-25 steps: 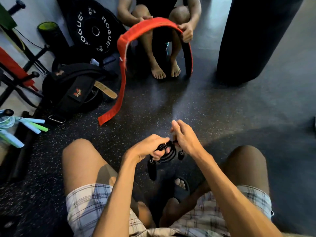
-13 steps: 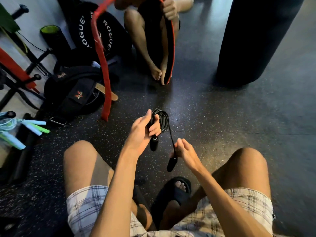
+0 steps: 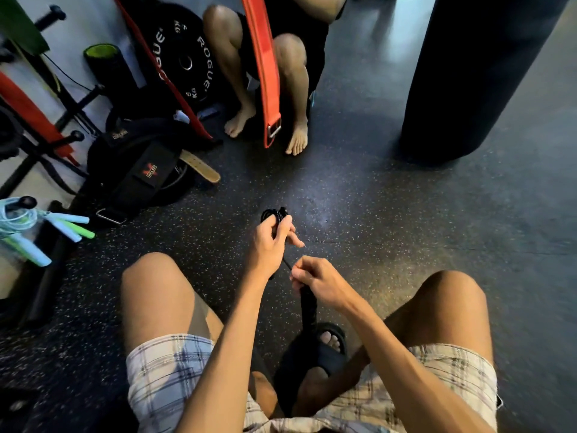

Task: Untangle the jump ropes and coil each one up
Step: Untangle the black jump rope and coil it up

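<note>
The black jump rope (image 3: 274,215) sits just above the middle of the view, out beyond the wearer's bare knees. Its coiled loops are bunched in the left hand (image 3: 270,243), whose fingers curl round them; a short run of cord slants from there toward 5 o'clock into the right hand (image 3: 320,281), which is closed round the top of a black handle (image 3: 308,309). The handle's long axis runs from 12 to 6 o'clock, its free end pointing back at the wearer, above a black sandal (image 3: 324,354).

The floor (image 3: 390,232) is dark rubber flecked with pale specks. At 9 o'clock the pale blue and green jump ropes (image 3: 67,226) lie by the wall, their handles aimed toward 4 o'clock; at 10 o'clock there is a black lifting belt (image 3: 140,173); at 11 o'clock a weight plate (image 3: 187,64) leans upright. At 12 o'clock a second person sits barefoot behind a hanging red belt (image 3: 263,73); at 1 o'clock stands a black punching bag (image 3: 474,76).
</note>
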### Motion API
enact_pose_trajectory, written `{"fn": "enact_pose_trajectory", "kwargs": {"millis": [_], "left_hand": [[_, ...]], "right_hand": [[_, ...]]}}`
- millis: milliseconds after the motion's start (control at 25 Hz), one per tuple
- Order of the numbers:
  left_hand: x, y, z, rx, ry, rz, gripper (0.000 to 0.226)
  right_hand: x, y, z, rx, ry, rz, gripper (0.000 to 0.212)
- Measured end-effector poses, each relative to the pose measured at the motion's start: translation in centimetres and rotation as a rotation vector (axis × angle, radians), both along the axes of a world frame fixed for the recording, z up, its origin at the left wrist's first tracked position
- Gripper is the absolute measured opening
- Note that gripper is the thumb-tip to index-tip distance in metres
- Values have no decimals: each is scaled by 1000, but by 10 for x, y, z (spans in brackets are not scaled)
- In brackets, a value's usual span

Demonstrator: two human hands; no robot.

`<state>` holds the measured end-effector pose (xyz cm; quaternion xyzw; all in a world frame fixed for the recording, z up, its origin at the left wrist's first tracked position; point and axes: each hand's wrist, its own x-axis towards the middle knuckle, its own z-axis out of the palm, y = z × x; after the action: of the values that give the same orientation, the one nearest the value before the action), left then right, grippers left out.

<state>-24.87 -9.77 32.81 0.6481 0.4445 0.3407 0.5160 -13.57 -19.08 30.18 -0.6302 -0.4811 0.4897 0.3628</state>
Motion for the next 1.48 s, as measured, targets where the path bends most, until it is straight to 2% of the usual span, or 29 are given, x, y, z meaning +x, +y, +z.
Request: {"fn": "enact_pose_trajectory", "kwargs": {"millis": [80,160,360,440,560,720,880,1000,1160,1360,1480], "left_hand": [[-7,4,-9,66,172,-54,30],[-16,10,-14,59,268,-108,30],[-34,14,-3,2,467,-258,37],[-42,17,-1,-135,442,-336,44],[-56,21,5,-356,295,-371,54],[-80,37,13,-451,72,-314,50],[-97,64,10,-510,-40,-245,47],[-122,95,-2,-541,-125,-104,48],[-169,141,-31,-583,-194,127,47],[-213,192,-63,-604,-264,415,50],[-238,214,-74,-577,-330,537,46]], "right_hand": [[0,5,10,11,-24,34,22],[0,11,21,1,-43,59,28],[-3,33,49,72,-264,175,37],[-6,45,54,121,-368,172,32],[-16,64,60,208,-415,98,29],[-40,95,51,330,-509,-34,31],[-64,124,36,298,-338,-57,31],[-79,154,20,157,-135,104,35],[-106,213,-5,-18,104,314,22],[-156,299,-43,-49,204,427,22],[-187,341,-64,-23,163,463,21]]}}
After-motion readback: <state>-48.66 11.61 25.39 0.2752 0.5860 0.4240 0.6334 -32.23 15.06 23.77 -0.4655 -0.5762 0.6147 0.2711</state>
